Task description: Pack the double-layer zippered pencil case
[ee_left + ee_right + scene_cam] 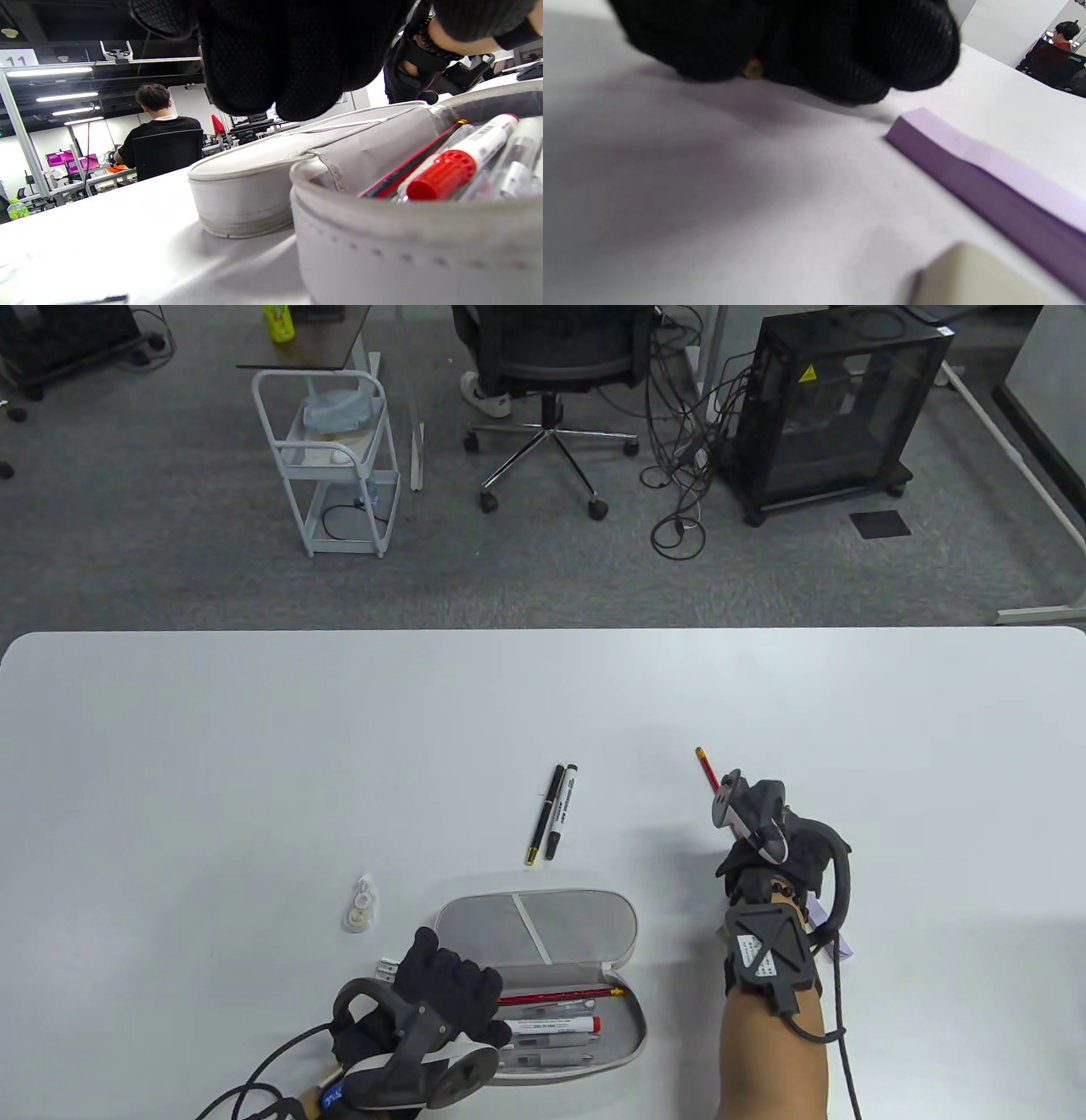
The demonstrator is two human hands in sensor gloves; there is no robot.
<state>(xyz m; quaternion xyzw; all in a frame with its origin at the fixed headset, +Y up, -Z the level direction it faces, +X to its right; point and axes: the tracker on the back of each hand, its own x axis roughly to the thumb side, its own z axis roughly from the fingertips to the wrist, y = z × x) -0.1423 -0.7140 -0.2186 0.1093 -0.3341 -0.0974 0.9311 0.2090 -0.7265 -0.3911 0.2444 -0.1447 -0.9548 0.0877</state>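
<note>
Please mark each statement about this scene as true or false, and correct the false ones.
1. The pencil case lies open. True.
2. The red-capped marker lies on the table outside the case. False: it lies inside the case's near half.
3. The right hand has its grip on a red pencil. True: the tip sticks out past the hand.
4. The black pen and the white marker are already packed. False: both lie side by side on the table beyond the case.
5. The left hand rests at the case's left end. True.
6. The purple pad is in the case. False: it lies on the table by the right hand.
</note>
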